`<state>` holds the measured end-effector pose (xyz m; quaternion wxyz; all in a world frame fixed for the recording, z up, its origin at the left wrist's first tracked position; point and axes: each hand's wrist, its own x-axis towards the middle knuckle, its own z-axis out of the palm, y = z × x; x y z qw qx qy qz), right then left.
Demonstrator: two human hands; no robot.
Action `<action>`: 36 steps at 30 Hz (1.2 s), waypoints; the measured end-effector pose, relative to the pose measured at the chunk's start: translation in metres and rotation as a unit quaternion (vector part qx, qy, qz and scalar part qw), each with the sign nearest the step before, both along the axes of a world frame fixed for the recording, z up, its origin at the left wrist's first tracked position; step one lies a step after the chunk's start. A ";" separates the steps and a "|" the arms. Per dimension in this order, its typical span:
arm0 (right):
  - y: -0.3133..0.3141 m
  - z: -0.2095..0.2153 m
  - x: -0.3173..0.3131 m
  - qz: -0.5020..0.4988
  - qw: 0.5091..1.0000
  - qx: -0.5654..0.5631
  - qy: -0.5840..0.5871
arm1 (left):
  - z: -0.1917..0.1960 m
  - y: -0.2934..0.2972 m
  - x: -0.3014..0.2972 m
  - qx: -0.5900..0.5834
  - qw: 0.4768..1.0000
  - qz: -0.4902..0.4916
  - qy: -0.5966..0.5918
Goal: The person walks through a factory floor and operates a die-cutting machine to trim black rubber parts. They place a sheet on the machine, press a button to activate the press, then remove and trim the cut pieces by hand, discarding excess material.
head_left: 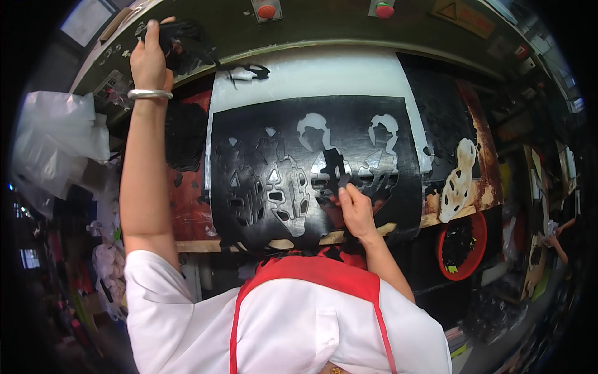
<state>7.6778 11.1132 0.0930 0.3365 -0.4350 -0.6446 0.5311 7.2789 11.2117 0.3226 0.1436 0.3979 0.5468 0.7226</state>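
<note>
A black sheet with several shoe-upper-shaped cut-outs lies on a white board in front of me. My right hand is over the sheet's right half, thumb and fingers closed on a dark cut piece that rises from the cut-outs. Far to the left, my left hand is raised at the machine's edge, closed round a bunch of black cut pieces. A small black cut piece lies on the board near its far left corner.
A green machine beam with a red-orange button and a pink-red button runs across the back. On the right are a cream perforated cut-out and a red basin holding black scraps. Clear plastic bags hang at left.
</note>
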 end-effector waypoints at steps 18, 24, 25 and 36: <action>0.007 0.015 -0.031 0.255 0.867 -0.371 0.212 | -0.185 -0.185 0.170 -0.093 0.897 -0.283 0.326; -0.020 0.071 -0.034 0.055 0.952 0.249 -0.170 | -0.172 -0.158 0.130 -0.083 0.931 -0.162 -0.317; -0.023 0.075 -0.040 0.050 0.952 0.249 -0.171 | -0.172 -0.157 0.130 -0.115 0.920 -0.175 -0.332; -0.028 0.013 -0.089 0.102 0.984 -0.150 0.002 | -0.186 -0.146 0.172 -0.252 0.905 -0.159 -0.305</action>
